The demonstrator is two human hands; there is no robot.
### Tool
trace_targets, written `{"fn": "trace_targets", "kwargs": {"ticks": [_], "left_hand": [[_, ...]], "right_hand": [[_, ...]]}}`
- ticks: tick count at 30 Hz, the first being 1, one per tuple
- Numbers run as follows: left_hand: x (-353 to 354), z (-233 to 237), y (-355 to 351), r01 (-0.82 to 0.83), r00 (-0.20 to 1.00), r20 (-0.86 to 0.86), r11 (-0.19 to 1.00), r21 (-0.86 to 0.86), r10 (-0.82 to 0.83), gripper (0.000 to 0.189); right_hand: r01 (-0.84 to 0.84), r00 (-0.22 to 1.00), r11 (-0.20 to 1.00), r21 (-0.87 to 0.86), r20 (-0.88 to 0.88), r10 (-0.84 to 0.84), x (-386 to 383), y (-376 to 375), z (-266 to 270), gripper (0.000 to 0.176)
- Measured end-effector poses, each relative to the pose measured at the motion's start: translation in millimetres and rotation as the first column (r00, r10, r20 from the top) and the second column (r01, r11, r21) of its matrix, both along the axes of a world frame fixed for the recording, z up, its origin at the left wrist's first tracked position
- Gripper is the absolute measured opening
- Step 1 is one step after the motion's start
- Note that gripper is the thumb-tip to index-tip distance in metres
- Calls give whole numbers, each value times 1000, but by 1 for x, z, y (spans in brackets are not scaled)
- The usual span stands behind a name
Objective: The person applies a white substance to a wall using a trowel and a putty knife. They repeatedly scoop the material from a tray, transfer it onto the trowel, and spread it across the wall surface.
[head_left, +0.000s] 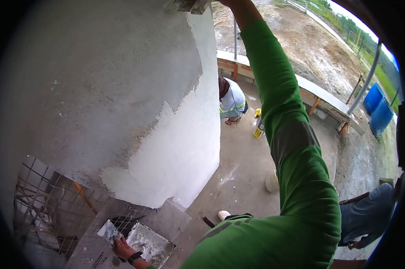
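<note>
My right hand (231, 2) is raised to the top edge of the view, its fingers mostly cut off. Beside it, a plaster-smeared trowel (193, 5) lies against the wall (166, 152); the hand appears to grip it. Grey, wet-looking coating covers the wall's upper left, with a ragged border against the white surface. Low on the left, my left hand (122, 249), a black watch at its wrist, is closed around a putty knife (108, 232) whose wide blade carries whitish paste. Just right of that hand is a rectangular tray (169, 251) of white putty.
A person (231, 101) crouches beyond the wall's corner, near a yellow-labelled container (258, 127). Another person (368, 215) is at the right. A pale bucket (272, 183) stands by my arm. Metal mesh (43, 201) lies at lower left; blue barrels (381, 112) stand outside.
</note>
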State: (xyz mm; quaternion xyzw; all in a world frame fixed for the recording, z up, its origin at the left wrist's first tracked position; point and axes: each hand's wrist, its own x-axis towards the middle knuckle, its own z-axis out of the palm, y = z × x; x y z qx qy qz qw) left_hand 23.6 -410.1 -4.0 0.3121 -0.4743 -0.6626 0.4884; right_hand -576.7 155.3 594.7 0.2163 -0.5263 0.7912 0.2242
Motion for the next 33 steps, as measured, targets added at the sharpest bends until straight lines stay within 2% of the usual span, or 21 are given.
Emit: {"fn": "trace_targets", "kwargs": {"ticks": [1, 3, 7, 9, 11, 12, 13, 14, 15, 16, 17, 18, 19, 20, 21, 24, 27, 28, 31, 33], "left_hand": [[3, 11, 5, -2, 1000, 14, 1000, -12, 2, 39], [0, 51, 32, -93, 996, 8, 986, 137, 92, 38], [18, 59, 35, -172, 983, 77, 979, 106, 164, 38], [24, 71, 42, -160, 987, 41, 980, 118, 156, 39], [35, 63, 28, -168, 985, 50, 977, 128, 163, 38], [36, 59, 23, -173, 985, 46, 974, 148, 168, 37], [34, 66, 28, -170, 985, 45, 974, 148, 165, 37], [32, 74, 33, -198, 979, 69, 967, 159, 190, 36], [32, 79, 35, -229, 972, 93, 959, 169, 216, 36], [41, 64, 22, -231, 972, 90, 958, 171, 218, 36], [58, 39, 2, -201, 976, 103, 974, 101, 191, 36], [68, 27, -13, -168, 979, 119, 985, 27, 164, 36], [66, 37, -7, -168, 979, 118, 985, 23, 165, 36], [58, 63, 14, -211, 975, 84, 974, 87, 204, 34], [49, 84, 29, -250, 968, 53, 956, 156, 245, 32], [29, 106, 30, -271, 962, -3, 950, 154, 275, 29], [13, 117, 15, -221, 975, 7, 964, 150, 223, 28], [12, 120, 17, -198, 980, 5, 977, 85, 198, 31], [17, 134, 22, -248, 969, 40, 963, 105, 246, 37], [32, 130, 21, -278, 960, 55, 955, 106, 273, 40]], "right_hand": [[-2, 1000, 1000, -12, 14, 2, 8, 7, -25, 21], [-73, 993, 990, -124, 80, 84, 16, 28, -88, 21], [132, 944, 987, -86, 314, -99, 59, 45, -211, 26], [50, 940, 989, -136, 342, 0, 36, 53, -276, 24], [72, 919, 995, -68, 393, -40, 44, 45, -300, 25], [108, 941, 990, -95, 330, -71, 29, 41, -315, 28], [111, 941, 989, -95, 329, -74, 25, 36, -316, 28], [358, 905, 925, 123, 197, -377, 21, 29, -316, 26], [591, 786, 753, 291, 4, -618, 19, 17, -314, 24], [678, 704, 629, 380, -90, -705, 31, 0, -301, 24], [659, 669, 548, 515, -68, -740, 43, -21, -288, 25], [640, 692, 519, 567, -132, -710, 42, -44, -289, 24], [588, 675, 492, 642, -55, -736, 60, -76, -277, 25], [612, 679, 480, 628, -106, -726, 73, -105, -286, 27], [618, 704, 506, 602, -137, -697, 86, -131, -304, 30], [550, 828, 615, 565, -271, -491, 165, -168, -337, 47], [504, 860, 700, 506, -220, -461, 187, -132, -341, 39], [523, 834, 672, 524, -154, -529, 185, -111, -336, 36], [626, 684, 573, 529, -21, -729, 119, -34, -338, 31], [591, 566, 516, 621, 137, -813, 68, 6, -348, 32]]}}
